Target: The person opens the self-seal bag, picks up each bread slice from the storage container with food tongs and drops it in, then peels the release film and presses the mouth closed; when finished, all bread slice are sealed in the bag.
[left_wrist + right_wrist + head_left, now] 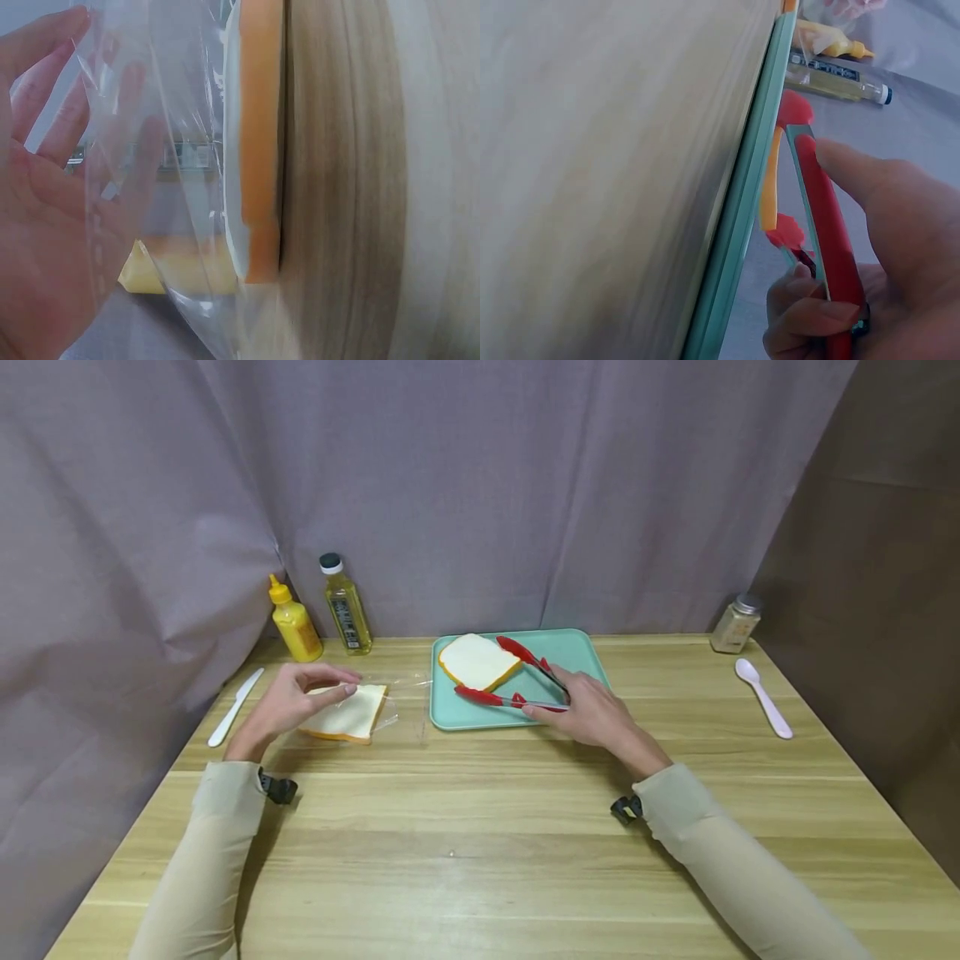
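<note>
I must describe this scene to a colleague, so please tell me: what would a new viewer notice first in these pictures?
First come the red tongs, which the right hand holds open over a slice of bread on the mint-green tray at the table's middle. To the left, the left hand lifts a clear plastic bag with a second bread slice in it.

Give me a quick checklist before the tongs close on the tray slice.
1. Right hand grips the red tongs: ok.
2. Tong arms spread either side of the bread slice on the teal tray: ok.
3. Left hand holds the clear bag: ok.
4. Bag mouth wide enough for a second slice: cannot tell.
5. Slice in the bag lying flat on the table: ok.
</note>
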{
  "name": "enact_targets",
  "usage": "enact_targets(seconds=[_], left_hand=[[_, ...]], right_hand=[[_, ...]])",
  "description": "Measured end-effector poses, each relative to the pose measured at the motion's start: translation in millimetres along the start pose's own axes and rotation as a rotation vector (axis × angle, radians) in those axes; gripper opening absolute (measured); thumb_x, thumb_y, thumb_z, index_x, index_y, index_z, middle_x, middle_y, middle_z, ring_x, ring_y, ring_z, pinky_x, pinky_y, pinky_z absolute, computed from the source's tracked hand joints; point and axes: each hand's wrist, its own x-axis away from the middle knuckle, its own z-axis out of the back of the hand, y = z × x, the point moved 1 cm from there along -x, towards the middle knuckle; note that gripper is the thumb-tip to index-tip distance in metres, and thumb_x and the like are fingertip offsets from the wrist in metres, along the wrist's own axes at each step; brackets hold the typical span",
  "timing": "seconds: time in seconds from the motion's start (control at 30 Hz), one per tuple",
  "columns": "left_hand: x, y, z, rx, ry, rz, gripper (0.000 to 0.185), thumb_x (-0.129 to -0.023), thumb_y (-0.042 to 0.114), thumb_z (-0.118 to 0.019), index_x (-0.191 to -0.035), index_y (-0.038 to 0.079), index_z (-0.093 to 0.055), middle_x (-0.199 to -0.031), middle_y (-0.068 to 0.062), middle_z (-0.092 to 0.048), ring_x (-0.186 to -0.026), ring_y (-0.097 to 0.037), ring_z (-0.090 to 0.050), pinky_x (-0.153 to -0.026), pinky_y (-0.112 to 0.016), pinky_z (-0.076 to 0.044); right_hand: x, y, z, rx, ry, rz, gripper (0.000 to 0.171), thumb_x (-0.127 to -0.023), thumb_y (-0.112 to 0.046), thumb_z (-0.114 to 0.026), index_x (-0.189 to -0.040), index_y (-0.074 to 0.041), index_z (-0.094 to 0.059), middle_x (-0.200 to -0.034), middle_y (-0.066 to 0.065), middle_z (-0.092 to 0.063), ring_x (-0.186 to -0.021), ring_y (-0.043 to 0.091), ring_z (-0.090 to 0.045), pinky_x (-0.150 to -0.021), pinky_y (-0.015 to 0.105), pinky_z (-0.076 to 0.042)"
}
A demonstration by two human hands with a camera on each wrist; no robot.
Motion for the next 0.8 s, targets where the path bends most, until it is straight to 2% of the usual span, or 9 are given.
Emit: enact_targets(seconds=[0.2, 0.27, 0.43, 0.57, 0.8], left_hand=[[-0.5, -1.2, -1.1, -0.017, -0.014, -0.013, 0.028, -0.100, 0.023, -0.081, -0.119, 0.003, -0.081, -0.127, -0.009, -0.080, -0.120, -0.009, -0.073, -0.115, -0.036, -0.056], [-0.6, -2.0, -1.6, -0.013, -0.019, -0.021, 0.028, -0.101, 0.020, -0.080, -0.120, 0.001, -0.080, -0.128, -0.011, -0.080, -0.120, -0.009, -0.073, -0.114, -0.034, -0.056], [-0.9, -3.7, -2.8, -0.010, -0.043, -0.035, 0.026, -0.101, 0.014, -0.078, -0.122, -0.002, -0.078, -0.130, -0.013, -0.079, -0.119, -0.006, -0.073, -0.108, -0.021, -0.057], [-0.6, -4.7, -3.2, -0.019, -0.047, -0.019, 0.026, -0.101, 0.015, -0.079, -0.122, -0.001, -0.079, -0.130, -0.011, -0.079, -0.118, -0.005, -0.074, -0.105, -0.018, -0.057], [-1.7, -4.5, -3.5, -0.042, -0.045, -0.016, 0.027, -0.101, 0.017, -0.080, -0.122, 0.001, -0.079, -0.130, -0.009, -0.079, -0.118, -0.005, -0.074, -0.106, -0.019, -0.057]], right_hand=[[-0.9, -1.8, -0.9, 0.026, 0.018, -0.007, 0.095, -0.096, -0.071, -0.068, -0.171, -0.023, -0.035, -0.136, 0.019, -0.065, -0.113, 0.030, -0.061, -0.086, 0.053, -0.056], [-1.4, -2.1, -0.8, 0.027, 0.001, -0.013, 0.096, -0.096, -0.071, -0.068, -0.172, -0.022, -0.032, -0.138, 0.020, -0.063, -0.116, 0.031, -0.061, -0.089, 0.055, -0.057], [-3.4, -0.6, -2.2, 0.004, -0.074, -0.032, 0.103, -0.097, -0.071, -0.066, -0.173, -0.016, -0.025, -0.151, 0.025, -0.057, -0.130, 0.035, -0.057, -0.104, 0.059, -0.054], [-5.3, 0.4, -3.7, -0.015, -0.118, -0.052, 0.106, -0.098, -0.074, -0.062, -0.173, -0.012, -0.022, -0.161, 0.027, -0.050, -0.141, 0.039, -0.053, -0.115, 0.063, -0.049], [-11.0, 0.9, -4.2, -0.010, -0.098, -0.093, 0.108, -0.094, -0.078, -0.065, -0.173, -0.015, -0.027, -0.164, 0.023, -0.048, -0.147, 0.037, -0.050, -0.113, 0.065, -0.051]])
